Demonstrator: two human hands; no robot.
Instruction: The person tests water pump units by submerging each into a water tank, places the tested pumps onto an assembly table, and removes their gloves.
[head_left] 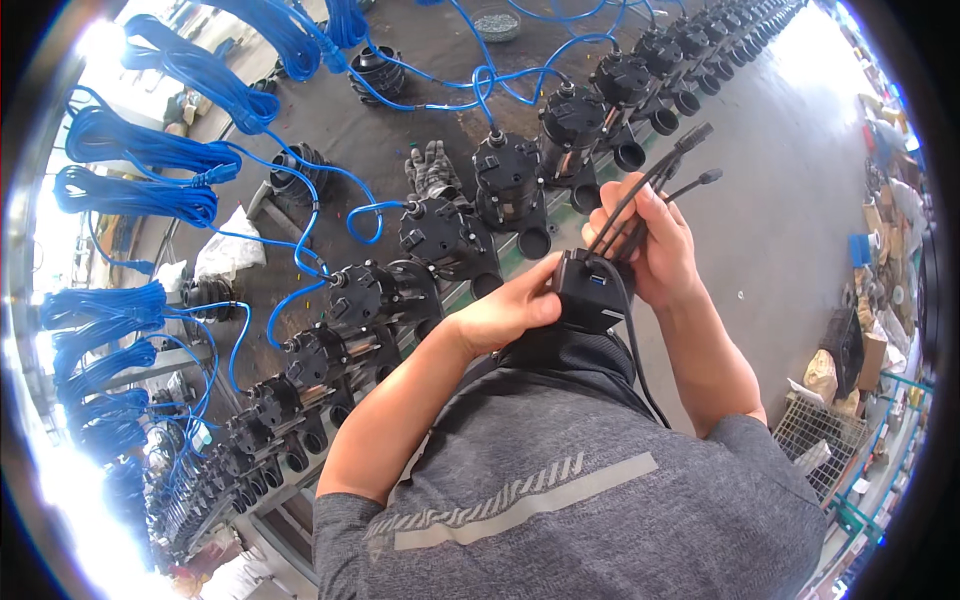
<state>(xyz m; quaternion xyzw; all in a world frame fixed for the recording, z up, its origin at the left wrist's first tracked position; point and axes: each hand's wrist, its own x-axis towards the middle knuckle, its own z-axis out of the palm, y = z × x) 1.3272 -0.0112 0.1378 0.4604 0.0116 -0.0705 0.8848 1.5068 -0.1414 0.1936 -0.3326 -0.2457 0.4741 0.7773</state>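
My left hand [510, 312] is closed on the side of a small black box [588, 288] with a blue port, close to my chest. Just right of it, my right hand [662, 240] grips several thin black cables [685, 145], whose connector ends stick out above my fingers. Another black cable [636, 345] runs from the box down past my collar. Nearest to my hands on the bench are black pumps [508, 180] with blue cables attached, standing in a long row. What my right fingertips touch behind the cables is partly hidden.
Coiled blue cables [150, 140] hang along the left side. On the dark bench lie a grey glove [432, 170], a hammer [262, 205], a white plastic bag [230, 245] and black ribbed parts [378, 75]. To the right are grey floor and a wire basket [815, 440].
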